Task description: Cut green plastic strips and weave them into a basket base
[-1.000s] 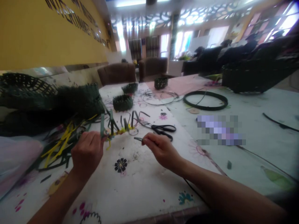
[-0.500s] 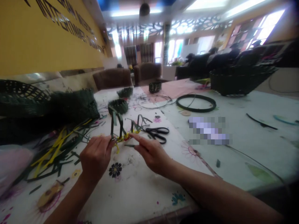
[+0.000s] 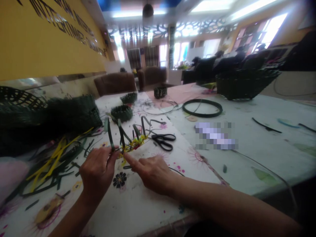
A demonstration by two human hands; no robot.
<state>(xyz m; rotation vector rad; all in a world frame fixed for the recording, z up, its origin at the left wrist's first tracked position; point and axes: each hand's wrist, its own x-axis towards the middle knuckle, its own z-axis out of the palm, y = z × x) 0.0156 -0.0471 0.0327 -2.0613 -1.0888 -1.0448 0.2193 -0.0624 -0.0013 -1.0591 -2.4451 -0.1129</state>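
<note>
A small woven piece (image 3: pixel 135 144) of yellow and dark green strips, with a touch of red, lies on the patterned tablecloth. Several dark green strips (image 3: pixel 120 131) stand up from it, bent at angles. My left hand (image 3: pixel 97 171) is closed, pinching its near left end between thumb and fingers. My right hand (image 3: pixel 153 172) is closed round a dark green strip (image 3: pixel 127 167), whose tip pokes out by the thumb. Its index finger reaches forward and touches the weave's near edge. Just beyond that hand lie black-handled scissors (image 3: pixel 164 141). My right palm is hidden.
Loose yellow and green strips (image 3: pixel 51 161) are heaped at the left, before large dark woven baskets (image 3: pixel 71 112). Small green baskets (image 3: pixel 121 113) stand farther back. A dark ring (image 3: pixel 202 108), a pixelated object (image 3: pixel 214 135) and a big basket (image 3: pixel 244 84) are on the right.
My right index finger has slid left and nearer along the woven piece, toward my left hand, uncovering more yellow weave. The left hand keeps its pinch. The whole view has shifted slightly.
</note>
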